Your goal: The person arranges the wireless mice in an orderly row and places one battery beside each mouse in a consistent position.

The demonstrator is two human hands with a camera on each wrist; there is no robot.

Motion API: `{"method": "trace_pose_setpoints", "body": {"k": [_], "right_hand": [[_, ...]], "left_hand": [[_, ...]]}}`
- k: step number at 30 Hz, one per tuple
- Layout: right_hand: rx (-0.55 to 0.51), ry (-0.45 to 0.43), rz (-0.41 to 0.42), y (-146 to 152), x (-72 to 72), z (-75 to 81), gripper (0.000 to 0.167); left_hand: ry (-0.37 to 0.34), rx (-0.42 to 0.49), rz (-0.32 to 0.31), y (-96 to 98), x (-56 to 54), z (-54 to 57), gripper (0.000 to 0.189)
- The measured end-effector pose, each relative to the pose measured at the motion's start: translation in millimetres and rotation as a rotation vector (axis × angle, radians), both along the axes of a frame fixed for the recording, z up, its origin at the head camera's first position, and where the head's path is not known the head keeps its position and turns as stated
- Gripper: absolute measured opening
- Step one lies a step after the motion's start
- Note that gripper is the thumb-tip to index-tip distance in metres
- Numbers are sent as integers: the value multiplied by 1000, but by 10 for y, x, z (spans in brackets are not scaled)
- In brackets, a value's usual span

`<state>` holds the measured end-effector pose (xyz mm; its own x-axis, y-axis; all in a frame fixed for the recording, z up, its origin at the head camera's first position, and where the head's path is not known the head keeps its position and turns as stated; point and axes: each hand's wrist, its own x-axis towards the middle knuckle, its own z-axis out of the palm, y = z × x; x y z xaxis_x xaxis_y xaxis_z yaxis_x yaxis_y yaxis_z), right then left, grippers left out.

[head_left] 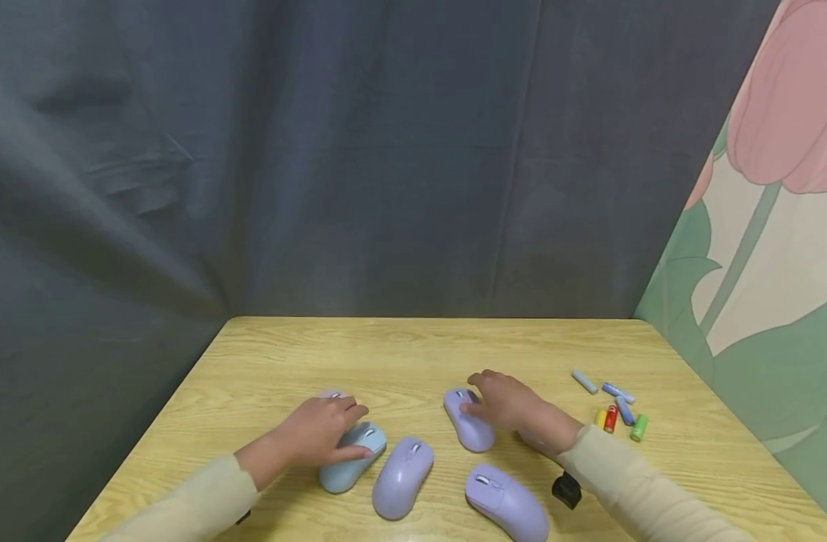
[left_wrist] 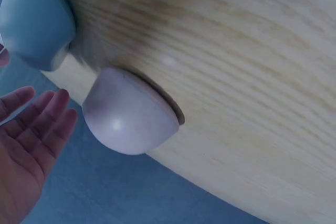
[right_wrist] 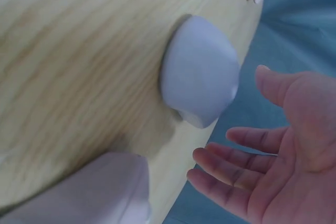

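Observation:
My left hand (head_left: 315, 433) hovers with extended fingers over a light blue computer mouse (head_left: 349, 468) in the head view. Just beyond its knuckles shows part of a pinkish mouse (head_left: 332, 394), seen whole as a pale pink mouse (left_wrist: 131, 114) in the left wrist view. My right hand (head_left: 511, 401) is held beside a lilac mouse (head_left: 471, 429), its thumb overlapping that mouse's right side. In the right wrist view, the fingers (right_wrist: 226, 177) are spread, with nothing in the palm. Another mouse (head_left: 537, 444) is mostly hidden beneath the right wrist.
Between the hands lies a purple mouse (head_left: 403, 478), and another purple mouse (head_left: 508, 503) sits near the front. Several small batteries (head_left: 611, 418) in various colours are scattered at the right of the wooden table (head_left: 400, 346). A dark curtain (head_left: 386, 165) hangs behind.

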<state>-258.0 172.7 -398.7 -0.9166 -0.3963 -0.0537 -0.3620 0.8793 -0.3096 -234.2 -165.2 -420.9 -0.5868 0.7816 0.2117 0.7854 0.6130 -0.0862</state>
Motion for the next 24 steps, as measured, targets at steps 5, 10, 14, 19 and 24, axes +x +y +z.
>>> {"method": "trace_pose_setpoints", "body": {"k": [5,10,14,19,24], "right_hand": [[27,28,24,-18,13,-63,59],[16,21,54,-33,43,-67,62],[26,5,62,-66,71,-65,63],[64,13,62,-108,83,-123,62],[71,17,63,-130,88,-164,64]], "left_hand": [[-62,-18,15,12,43,-61,64],[-97,-36,39,26,77,-109,66],[-108,-49,51,34,99,-130,71],[-122,-49,71,42,131,-150,77],[-125,-58,85,55,148,-179,80]]}}
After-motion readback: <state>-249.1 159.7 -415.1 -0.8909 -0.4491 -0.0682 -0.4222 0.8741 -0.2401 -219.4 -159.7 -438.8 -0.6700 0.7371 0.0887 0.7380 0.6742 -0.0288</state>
